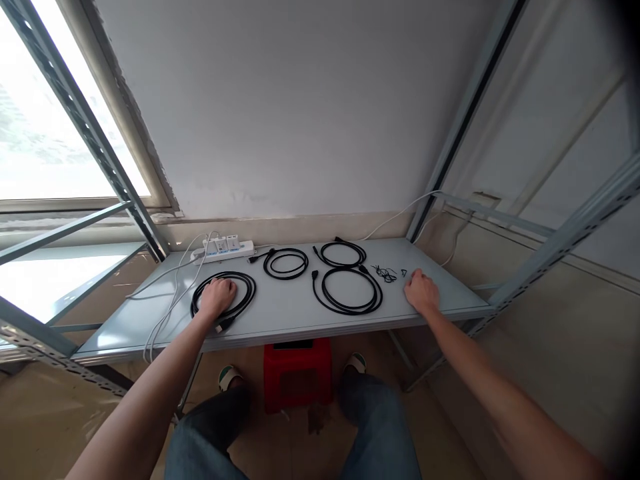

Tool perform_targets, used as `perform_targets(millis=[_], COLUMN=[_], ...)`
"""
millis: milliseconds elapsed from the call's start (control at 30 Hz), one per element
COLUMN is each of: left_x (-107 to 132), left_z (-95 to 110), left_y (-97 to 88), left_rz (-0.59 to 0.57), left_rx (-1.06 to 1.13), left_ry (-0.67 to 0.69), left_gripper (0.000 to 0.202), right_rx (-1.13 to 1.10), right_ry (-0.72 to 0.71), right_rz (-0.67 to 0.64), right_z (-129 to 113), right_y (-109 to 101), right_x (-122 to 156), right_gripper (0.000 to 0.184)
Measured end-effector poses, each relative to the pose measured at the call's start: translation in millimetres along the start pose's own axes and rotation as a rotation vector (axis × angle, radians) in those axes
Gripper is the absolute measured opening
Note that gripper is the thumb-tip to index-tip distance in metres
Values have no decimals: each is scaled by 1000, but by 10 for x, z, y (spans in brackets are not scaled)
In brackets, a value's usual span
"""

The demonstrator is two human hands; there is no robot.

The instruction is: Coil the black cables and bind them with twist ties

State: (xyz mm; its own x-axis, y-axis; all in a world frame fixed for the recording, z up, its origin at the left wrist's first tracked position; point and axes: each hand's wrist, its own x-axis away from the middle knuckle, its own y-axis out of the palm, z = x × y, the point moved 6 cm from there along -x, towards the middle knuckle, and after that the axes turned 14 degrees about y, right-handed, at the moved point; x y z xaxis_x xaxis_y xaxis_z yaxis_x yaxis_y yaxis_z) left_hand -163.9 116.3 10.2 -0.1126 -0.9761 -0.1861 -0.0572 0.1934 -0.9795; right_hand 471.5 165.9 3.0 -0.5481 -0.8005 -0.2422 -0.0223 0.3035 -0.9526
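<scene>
My left hand (219, 297) rests curled on the shelf board, inside and partly over a coiled black cable (254, 291); the cable's plug end (225, 325) lies near the front edge. At the right end of the board, my right hand (423, 291) lies closed on the surface, with nothing visible in it. Just left of it are a small bent black tie (403, 272) and a loose bunch of thin black ties (386, 275). Three more coiled black cables lie between the hands: one at centre left (285, 277), one at the back (364, 255), and a larger one in front (350, 311).
A white power strip (227, 254) with plugs sits at the back left. White cords (173, 308) run from it over the board's front edge. Metal uprights (145, 230) frame the grey shelf board (290, 310). Under it stands a red stool (297, 400) between my feet.
</scene>
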Motion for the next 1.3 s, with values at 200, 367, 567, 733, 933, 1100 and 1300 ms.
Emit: perform_targets(millis=[200, 367, 567, 733, 933, 1100, 1300], left_x=[-8, -4, 5, 5, 7, -3, -10], left_z=[6, 8, -9, 10, 15, -1, -22], left_y=[7, -14, -29, -46, -37, -9, 12], left_rz=[7, 3, 5, 5, 6, 14, 14], left_rx=[-11, 3, 53, 52, 27, 23, 24], left_ry=[6, -7, -34, -28, -22, -19, -33], left_gripper=[52, 52, 51, 51, 52, 56, 57], right_rx=[0, 2, 0, 4, -1, 3, 10], right_ry=[3, 2, -3, -1, -3, 4, 3], right_rz=[-5, -13, -24, -27, -18, -19, -24], right_z=[-9, 1, 6, 13, 11, 8, 8], right_y=[-23, 1, 13, 42, 51, 39, 43], right_x=[18, 1, -4, -27, -25, -8, -19], right_gripper=[27, 26, 25, 24, 25, 24, 24])
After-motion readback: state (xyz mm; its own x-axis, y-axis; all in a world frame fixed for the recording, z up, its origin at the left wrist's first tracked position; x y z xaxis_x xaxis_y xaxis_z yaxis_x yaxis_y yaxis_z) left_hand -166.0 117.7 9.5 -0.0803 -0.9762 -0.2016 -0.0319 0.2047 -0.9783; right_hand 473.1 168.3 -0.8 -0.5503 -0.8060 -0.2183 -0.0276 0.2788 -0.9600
